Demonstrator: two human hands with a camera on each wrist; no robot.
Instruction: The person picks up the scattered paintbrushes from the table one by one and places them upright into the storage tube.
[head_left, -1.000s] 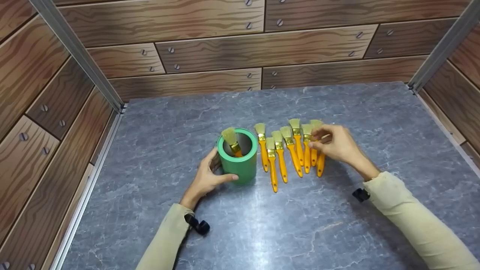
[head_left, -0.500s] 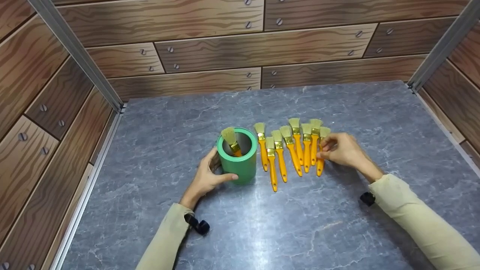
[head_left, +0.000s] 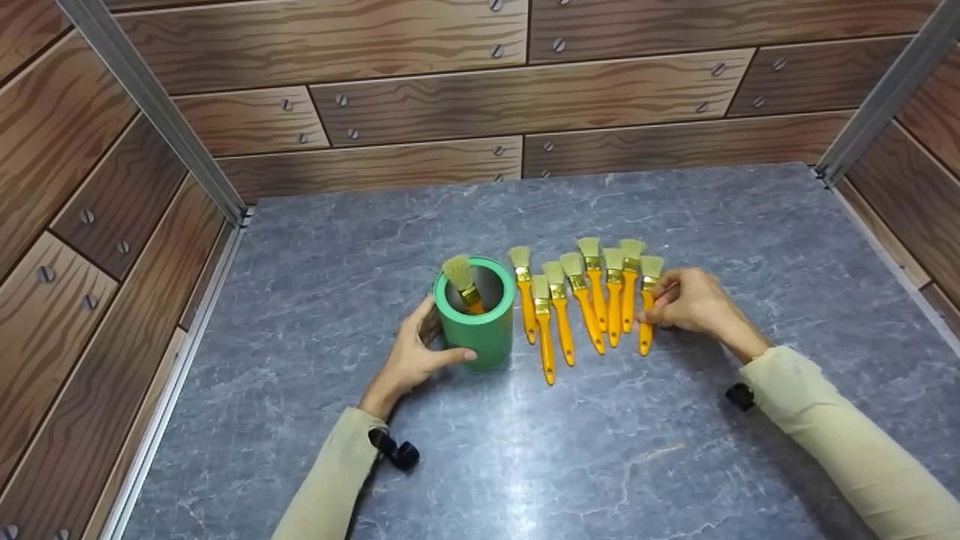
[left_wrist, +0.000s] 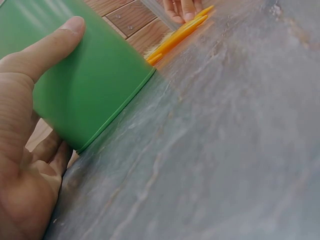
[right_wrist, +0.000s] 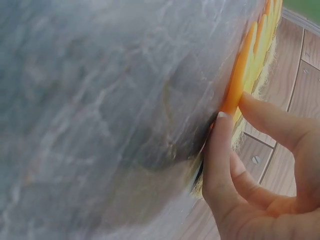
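Hands, head view: left hand [head_left: 411, 352] curves round the left side of green can [head_left: 480, 341], thumb laid across its front wall, remaining fingers mostly hidden behind. Right hand [head_left: 694, 301] pinches end brush [head_left: 645, 340], rightmost on the bench [head_left: 600, 450], by its orange handle. Whether this brush is lifted at all: cannot tell. Green can stands upright; leaning brush [head_left: 460, 274] sits inside, bristles up, tilted left against the rim. Between can and right hand lie seven brushes [head_left: 589, 315], bristles pointing away from the person. Wood-patterned wall [head_left: 420, 97] behind.

Left wrist view: thumb extends along the can's wall; other fingers bend in near its lower edge. Right hand's fingertips show at the top, beside orange handles.

Right wrist view: thumb and one finger sit either side of the end brush's handle, tips near each other. More handles line up beyond; part of green can shows at upper right corner.
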